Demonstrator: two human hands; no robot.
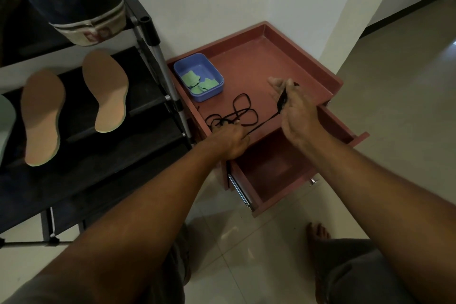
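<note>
Right hand [296,116] pinches the wound end of the black lace [282,102]; left hand [230,139] grips its strand, fingertips hidden.

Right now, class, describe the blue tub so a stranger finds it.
Find the red-brown cabinet beside the black shoe rack. The blue tub sits on its top, by the rack. Unlike the black lace nearby, it holds green scraps.
</note>
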